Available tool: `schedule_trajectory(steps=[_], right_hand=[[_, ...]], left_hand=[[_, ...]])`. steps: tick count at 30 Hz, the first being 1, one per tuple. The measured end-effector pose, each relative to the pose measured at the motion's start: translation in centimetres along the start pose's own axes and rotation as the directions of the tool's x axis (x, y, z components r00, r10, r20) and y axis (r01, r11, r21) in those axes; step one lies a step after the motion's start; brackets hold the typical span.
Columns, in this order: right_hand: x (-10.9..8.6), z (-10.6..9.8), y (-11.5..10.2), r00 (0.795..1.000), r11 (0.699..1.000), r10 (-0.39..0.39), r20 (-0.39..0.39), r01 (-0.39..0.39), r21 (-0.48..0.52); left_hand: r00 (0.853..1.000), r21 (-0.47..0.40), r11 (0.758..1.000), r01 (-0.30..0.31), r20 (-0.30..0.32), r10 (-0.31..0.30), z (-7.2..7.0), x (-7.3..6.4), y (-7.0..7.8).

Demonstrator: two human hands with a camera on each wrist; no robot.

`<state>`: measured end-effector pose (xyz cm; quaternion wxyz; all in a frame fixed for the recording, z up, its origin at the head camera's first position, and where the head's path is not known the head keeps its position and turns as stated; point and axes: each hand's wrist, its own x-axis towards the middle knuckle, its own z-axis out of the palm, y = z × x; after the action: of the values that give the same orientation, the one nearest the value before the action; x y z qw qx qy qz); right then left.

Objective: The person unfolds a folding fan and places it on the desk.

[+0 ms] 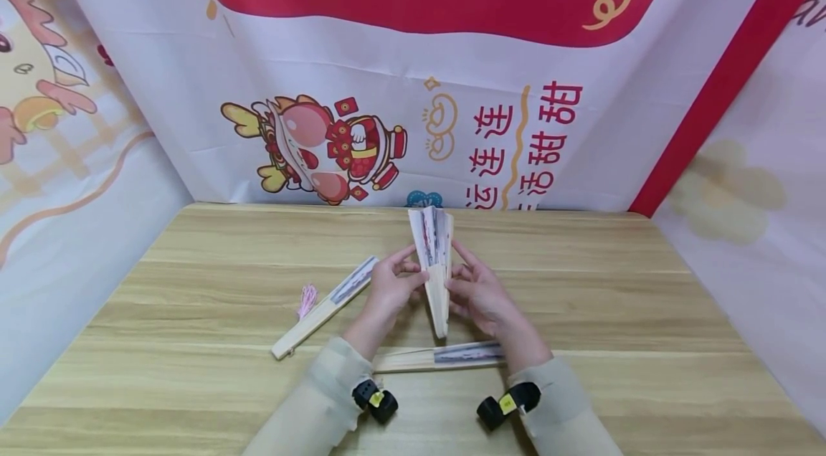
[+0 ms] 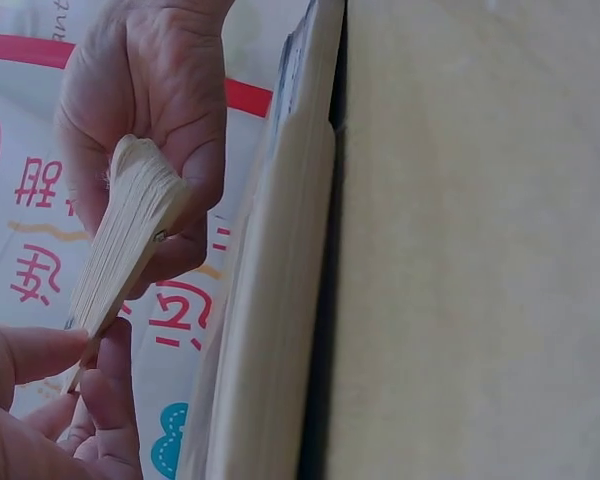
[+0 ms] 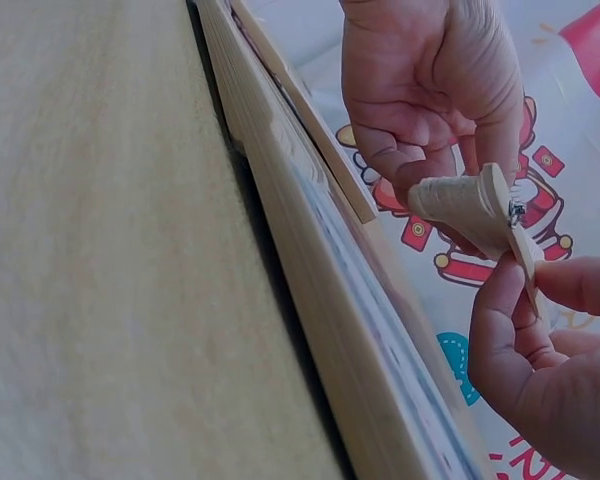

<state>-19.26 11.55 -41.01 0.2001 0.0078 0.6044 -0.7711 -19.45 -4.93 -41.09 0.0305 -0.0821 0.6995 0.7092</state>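
Note:
Both hands hold a partly spread folding fan (image 1: 437, 269) between them, raised over the table with its printed leaf upward and its narrow pivot end downward. My left hand (image 1: 392, 287) pinches the left edge with thumb and fingers. On the opposite edge, my right hand (image 1: 480, 292) pinches the outer rib. The bare wooden ribs (image 2: 128, 225) stand bunched at the pivot in the left wrist view, and a small metal pin (image 3: 517, 212) shows there in the right wrist view. A closed fan (image 1: 413, 360) lies crosswise below the hands, partly hidden by the right wrist.
Another closed fan (image 1: 325, 309) lies slanted on the left, with a pink tassel (image 1: 307, 300) beside it. The wooden table (image 1: 613, 327) meets a printed cloth backdrop (image 1: 361, 54) at its far edge. Both wrists wear black cameras on straps.

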Motion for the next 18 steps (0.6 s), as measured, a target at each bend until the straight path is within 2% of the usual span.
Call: schedule_trajectory(steps=[11,18], right_hand=[[0.24,-0.14,0.25,0.998,1.0,-0.017,-0.059,0.018,0.024],[0.34,-0.2,0.07,0.997,1.0,-0.018,-0.079,0.019,0.004]], left_hand=[[0.999,-0.017,1.0,0.013,-0.036,-0.013,-0.02,0.12,-0.27],[0.998,-0.017,1.0,0.019,-0.054,-0.02,-0.09,0.13,0.04]])
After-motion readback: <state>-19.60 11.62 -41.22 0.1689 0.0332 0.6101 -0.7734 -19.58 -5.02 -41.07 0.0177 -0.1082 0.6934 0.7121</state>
